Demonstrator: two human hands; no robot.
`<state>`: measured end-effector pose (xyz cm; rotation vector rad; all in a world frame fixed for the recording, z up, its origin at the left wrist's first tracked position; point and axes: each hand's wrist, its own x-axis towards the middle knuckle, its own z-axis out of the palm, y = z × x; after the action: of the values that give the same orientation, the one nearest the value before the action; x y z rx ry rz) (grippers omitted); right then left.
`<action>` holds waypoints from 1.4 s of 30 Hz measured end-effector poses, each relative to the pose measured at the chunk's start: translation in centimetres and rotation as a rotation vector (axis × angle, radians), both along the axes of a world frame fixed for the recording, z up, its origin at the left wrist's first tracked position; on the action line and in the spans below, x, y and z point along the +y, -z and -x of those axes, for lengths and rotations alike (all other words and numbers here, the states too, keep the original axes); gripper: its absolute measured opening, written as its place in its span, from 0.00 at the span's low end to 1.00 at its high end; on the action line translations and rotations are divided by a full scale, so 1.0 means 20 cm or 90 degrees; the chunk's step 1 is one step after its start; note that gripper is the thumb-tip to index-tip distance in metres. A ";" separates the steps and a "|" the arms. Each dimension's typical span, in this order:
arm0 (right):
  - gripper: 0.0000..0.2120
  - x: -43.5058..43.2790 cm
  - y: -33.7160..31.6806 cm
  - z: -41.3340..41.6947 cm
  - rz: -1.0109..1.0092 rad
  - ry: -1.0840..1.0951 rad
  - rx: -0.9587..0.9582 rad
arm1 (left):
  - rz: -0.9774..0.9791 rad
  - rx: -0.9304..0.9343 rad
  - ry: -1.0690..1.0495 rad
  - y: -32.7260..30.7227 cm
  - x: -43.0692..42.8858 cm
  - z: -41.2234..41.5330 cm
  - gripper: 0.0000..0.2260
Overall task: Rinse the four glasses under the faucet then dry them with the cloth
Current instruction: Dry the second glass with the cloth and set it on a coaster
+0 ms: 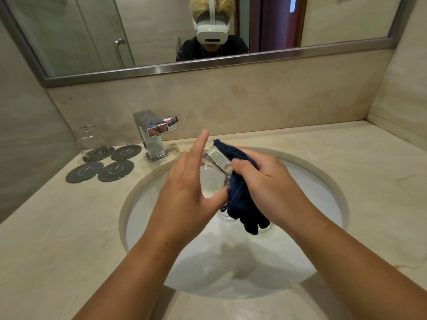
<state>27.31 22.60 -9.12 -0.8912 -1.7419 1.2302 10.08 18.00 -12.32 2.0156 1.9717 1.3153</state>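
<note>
A clear glass (213,172) lies tilted between my hands above the white basin (307,181). My left hand (187,188) has its fingers straight, the palm and thumb pressed against the glass. My right hand (265,181) grips a dark blue cloth (240,199) wrapped against the glass's right side; the cloth's end hangs down over the basin. A second clear glass (89,137) stands on the back left coaster. Under the hanging cloth, something clear and glassy (227,217) lies in the basin, mostly hidden. The chrome faucet (153,135) stands at the back left of the basin with no water running.
Several dark round coasters (116,170) lie on the marble counter (57,227) left of the faucet. A mirror (161,31) spans the back wall and walls close in at the left and right. Bare counter stretches to the right of the basin.
</note>
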 end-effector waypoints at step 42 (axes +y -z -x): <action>0.19 -0.04 0.10 0.14 -0.007 -0.044 0.044 | -0.020 -0.558 0.016 -0.10 0.01 -0.06 0.36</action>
<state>24.60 21.73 -11.21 -0.7785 -1.7352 1.2807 11.24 18.17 -10.39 1.1145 1.4835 1.7901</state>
